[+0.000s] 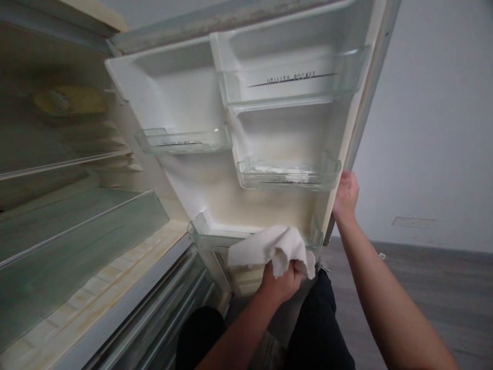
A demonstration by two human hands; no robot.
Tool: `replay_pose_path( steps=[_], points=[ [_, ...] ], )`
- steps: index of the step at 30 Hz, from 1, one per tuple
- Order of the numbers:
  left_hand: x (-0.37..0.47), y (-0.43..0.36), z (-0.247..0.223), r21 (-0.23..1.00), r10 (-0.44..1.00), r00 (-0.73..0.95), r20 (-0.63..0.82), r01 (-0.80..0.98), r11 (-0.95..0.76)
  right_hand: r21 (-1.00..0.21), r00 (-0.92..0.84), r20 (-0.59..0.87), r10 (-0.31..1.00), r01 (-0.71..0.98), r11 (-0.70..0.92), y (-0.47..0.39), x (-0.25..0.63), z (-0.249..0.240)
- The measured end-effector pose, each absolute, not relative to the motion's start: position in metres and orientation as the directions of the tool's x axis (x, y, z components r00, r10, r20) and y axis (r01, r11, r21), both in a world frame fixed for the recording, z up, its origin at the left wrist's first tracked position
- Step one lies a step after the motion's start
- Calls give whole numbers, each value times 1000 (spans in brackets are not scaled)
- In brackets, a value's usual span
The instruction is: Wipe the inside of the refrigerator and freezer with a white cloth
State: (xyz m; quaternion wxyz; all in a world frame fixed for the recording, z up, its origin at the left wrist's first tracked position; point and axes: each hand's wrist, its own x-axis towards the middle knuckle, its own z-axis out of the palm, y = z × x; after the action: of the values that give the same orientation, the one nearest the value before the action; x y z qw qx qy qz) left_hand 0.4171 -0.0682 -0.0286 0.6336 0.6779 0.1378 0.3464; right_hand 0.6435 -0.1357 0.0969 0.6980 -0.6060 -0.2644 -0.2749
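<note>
In the head view, the left hand [281, 282] is closed around a bunched white cloth [273, 246], which lies over the front of the bottom door shelf [215, 240]. The right hand [346, 194] is curled closed on the outer edge of the open refrigerator door [177, 97]; part of that grip is hidden. This 2-handed hold looks sound—1 hand can steady the door while the other works the cloth. A flatter fold under the fingers would give more even contact, and gathering in the loose flap would help keep it from snagging. Pressure is best kept light on the clear shelf front, with the palm kept off its rim.

Above are 3 more clear shelves: the top right [285, 100], the left [192, 148] and the middle right [258, 182], which has something pale and crumpled in it. The middle right shelf juts out above the cloth and limits an upward reach. The 2 knees [200, 334] sit close below—they could crowd the left forearm. Beside the door, the refrigerator's ledge [103, 288] shows yellow-brown stains.
</note>
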Motion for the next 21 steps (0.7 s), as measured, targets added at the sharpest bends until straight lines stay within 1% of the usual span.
replay_pose_path(
  steps=[2, 3, 5, 7, 10, 13, 17, 19, 21],
  points=[
    [423, -80, -17, 916, 529, 762, 373, -211, -342, -701, 710, 702, -59, 703, 120, -136, 643, 97],
    [426, -86, -12, 870, 468, 780, 415, -191, -454, -700, 710, 702, -57, 703, 124, -136, 643, 97],
    [434, -99, -3, 742, 336, 805, 489, -182, -645, -699, 709, 703, -55, 704, 126, -136, 643, 97],
    [441, -111, 3, 647, 240, 803, 545, -221, -730, -698, 707, 705, -55, 706, 121, -136, 644, 96],
    [449, -121, 7, 594, 192, 778, 599, -270, -758, -701, 710, 703, -50, 703, 118, -135, 646, 95],
    [454, -122, 8, 577, 193, 781, 594, -246, -779, -708, 718, 695, -49, 694, 128, -135, 649, 94],
    [460, -118, 14, 656, 281, 790, 545, -193, -730, -706, 716, 697, -50, 696, 131, -134, 648, 95],
    [463, -116, 21, 696, 310, 785, 537, -204, -689, -715, 725, 687, -45, 686, 138, -135, 647, 95],
    [466, -114, 31, 708, 304, 782, 544, -235, -666, -721, 733, 679, -35, 674, 161, -135, 645, 95]
  ],
)
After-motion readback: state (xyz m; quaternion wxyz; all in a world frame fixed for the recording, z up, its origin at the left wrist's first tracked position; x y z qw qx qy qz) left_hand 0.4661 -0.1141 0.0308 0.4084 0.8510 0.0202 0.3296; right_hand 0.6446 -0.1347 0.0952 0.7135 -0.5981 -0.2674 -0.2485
